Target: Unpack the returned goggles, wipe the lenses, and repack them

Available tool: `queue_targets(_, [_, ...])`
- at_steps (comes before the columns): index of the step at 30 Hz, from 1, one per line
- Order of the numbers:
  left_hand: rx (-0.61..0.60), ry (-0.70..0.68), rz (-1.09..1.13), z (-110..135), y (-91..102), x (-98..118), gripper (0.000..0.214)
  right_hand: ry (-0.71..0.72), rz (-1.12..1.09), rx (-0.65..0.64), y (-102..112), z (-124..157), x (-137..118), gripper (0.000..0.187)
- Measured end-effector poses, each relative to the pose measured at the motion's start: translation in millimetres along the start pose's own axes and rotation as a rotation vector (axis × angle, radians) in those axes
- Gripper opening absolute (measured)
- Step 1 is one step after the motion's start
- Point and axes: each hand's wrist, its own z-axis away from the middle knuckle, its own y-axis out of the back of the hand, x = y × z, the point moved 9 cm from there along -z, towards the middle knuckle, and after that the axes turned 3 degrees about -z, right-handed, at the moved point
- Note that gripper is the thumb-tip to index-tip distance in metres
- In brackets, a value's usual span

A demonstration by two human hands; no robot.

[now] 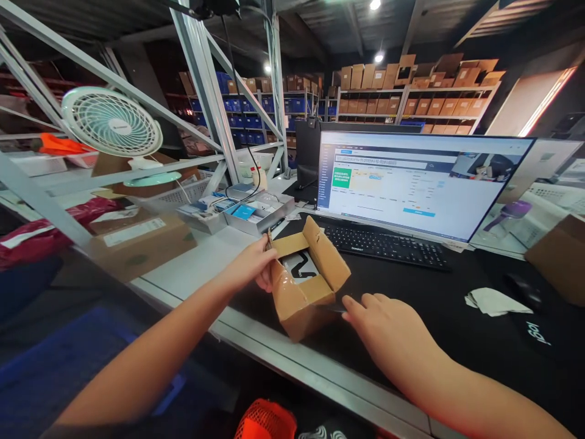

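A small brown cardboard box [297, 314] stands tilted near the desk's front edge, its top flaps open. Inside lies a white item with a black curved mark [300, 267]. My left hand [256, 262] is closed on the box's left flap, thumb on top. At the box's right side, my right hand [388, 323] has its fingers curled together. A thin, dark, blade-like thing [336, 307] sticks out from its fingertips toward the box; its kind is not clear, and most of it is hidden by the hand.
Behind the box are a black keyboard [384, 244] and a lit monitor [411, 183]. To the right lie crumpled white paper [496, 302], a mouse [523, 289] and a carton [562, 259]. Grey trays [260, 213], a fan [112, 122] and metal struts stand left.
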Motion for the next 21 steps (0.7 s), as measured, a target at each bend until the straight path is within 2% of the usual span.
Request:
queue_targets(10, [0.004, -0.040, 0.088, 5.2, -0.1, -0.3, 0.068, -0.004, -0.030, 0.002, -3.7, 0.5, 1.0, 0.020])
queue_targets(17, [0.012, 0.008, -0.018, -2.7, -5.5, 4.3, 0.064, 0.140, 0.023, 0.175, 17.7, 2.7, -4.0, 0.023])
queue_targets(21, [0.010, 0.005, -0.013, -4.9, -4.0, 3.4, 0.064, 0.144, 0.018, 0.117, 13.5, -4.2, -6.8, 0.021])
